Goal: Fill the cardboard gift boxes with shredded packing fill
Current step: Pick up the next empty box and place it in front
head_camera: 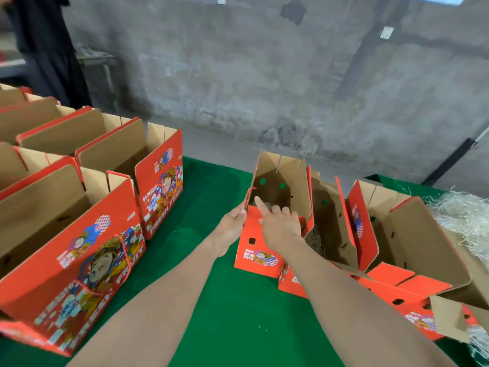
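Hold the mid-frame gift box (252, 250) steady with left hand (234, 221) pinching its corner and right hand (280, 225) hooked over its front wall, then tuck shredded fill (465, 215) from the far-right pile in evenly

The gift boxes (79, 250) are orange-red with a blue, white and yellow cartoon print, brown inside. The surface (238, 313) under them is green; the shredded fill (465, 210) to their right is pale straw.

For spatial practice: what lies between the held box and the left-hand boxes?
Bare green table cover, crossed by the left forearm; head view.
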Available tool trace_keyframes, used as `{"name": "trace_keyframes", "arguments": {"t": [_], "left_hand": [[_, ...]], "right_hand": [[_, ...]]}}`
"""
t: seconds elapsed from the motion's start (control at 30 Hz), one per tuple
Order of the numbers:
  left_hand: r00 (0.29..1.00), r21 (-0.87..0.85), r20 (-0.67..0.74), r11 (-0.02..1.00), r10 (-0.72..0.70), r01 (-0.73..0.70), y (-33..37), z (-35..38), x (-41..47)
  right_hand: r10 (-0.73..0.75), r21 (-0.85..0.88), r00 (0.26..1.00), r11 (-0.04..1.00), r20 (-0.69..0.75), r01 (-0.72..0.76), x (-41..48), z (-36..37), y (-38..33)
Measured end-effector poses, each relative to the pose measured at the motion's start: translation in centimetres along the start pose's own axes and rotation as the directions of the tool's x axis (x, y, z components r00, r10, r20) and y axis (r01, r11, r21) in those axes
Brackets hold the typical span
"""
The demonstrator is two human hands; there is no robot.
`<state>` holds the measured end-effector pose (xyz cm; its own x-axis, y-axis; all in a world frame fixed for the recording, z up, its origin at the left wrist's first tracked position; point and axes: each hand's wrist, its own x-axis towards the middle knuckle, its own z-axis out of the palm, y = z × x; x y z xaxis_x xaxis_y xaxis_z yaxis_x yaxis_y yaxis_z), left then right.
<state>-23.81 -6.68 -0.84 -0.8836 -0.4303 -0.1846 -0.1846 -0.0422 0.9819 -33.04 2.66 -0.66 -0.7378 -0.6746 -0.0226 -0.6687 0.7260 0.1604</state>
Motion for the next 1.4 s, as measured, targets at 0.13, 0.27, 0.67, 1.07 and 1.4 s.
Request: {"name": "trace_keyframes", "arguments": {"t": [0.13, 0.27, 0.67, 1.07, 1.4], "left_hand": [[0.998, 0.169, 0.006, 0.983, 0.066, -0.066, 0.1, -2.7, -3.9], [0.931, 0.382, -0.288, 0.918, 0.226, -0.104, 1.0, -9.5, -8.9], [0.832, 0.694, -0.553, 0.526, -0.049, 0.492, -1.0, -23.8, -17.8], [0.925, 0.937, -0.302, 0.251, 0.233, 0.242, -6.4, -12.4, -25.7], [0.878, 0.893, 0.196, 0.291, 0.437, -0.344, -5.4, -4.4, -33.0]], "right_hand": [[-0.011, 0.133, 0.999, 0.991, 0.033, 0.006, 0.3, 0.0, 0.6], [0.137, 0.402, 0.972, 0.914, -0.189, -0.051, -1.4, -0.9, -1.2], [-0.397, 0.296, 0.834, 0.803, -0.383, 0.518, -9.9, -5.6, -14.8], [-0.503, 0.131, 0.851, 0.843, -0.152, 0.522, -15.8, -4.7, -12.5], [-0.521, -0.051, 0.818, 0.835, 0.244, 0.548, -26.3, -3.0, -4.7]]}}
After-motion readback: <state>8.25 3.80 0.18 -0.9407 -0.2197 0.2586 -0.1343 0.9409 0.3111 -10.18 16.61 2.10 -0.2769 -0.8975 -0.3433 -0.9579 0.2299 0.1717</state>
